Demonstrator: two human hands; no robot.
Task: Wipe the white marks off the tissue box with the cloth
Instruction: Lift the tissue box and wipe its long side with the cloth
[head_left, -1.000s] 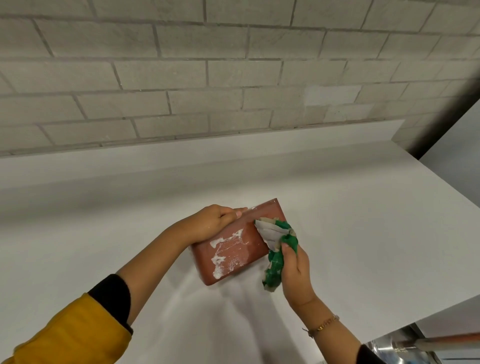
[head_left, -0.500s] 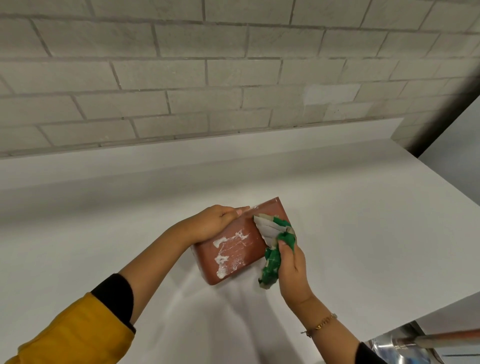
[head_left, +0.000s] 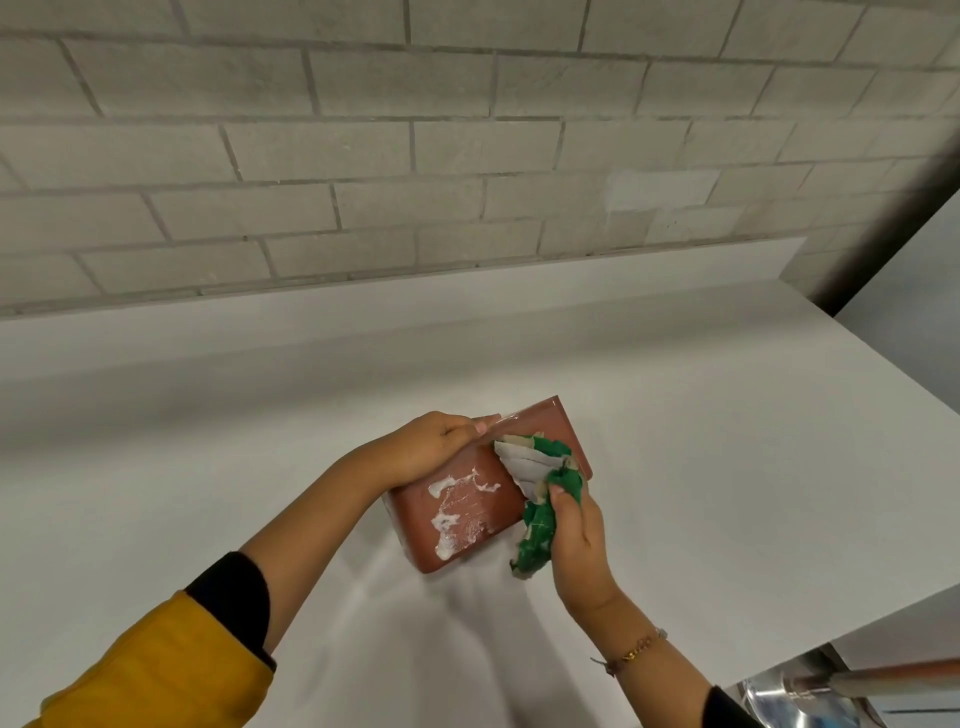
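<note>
A reddish-brown tissue box (head_left: 470, 512) stands tilted on its edge on the white counter (head_left: 727, 441). White smears cover the lower left part of the face turned toward me. My left hand (head_left: 431, 452) grips the box along its top left edge. My right hand (head_left: 576, 525) holds a bunched green cloth (head_left: 543, 499) soiled with white paste. The cloth lies against the right part of the box's face.
A grey brick wall (head_left: 467, 156) rises behind the counter's low white backsplash. The counter ends at the right, with a dark gap at the corner. A shiny metal object with a reddish handle (head_left: 841, 686) sits below the counter's near right edge.
The cloth has shifted slightly up and left on the box face. The white smears look thinner near the middle of the face. My left hand has kept its hold on the box.
</note>
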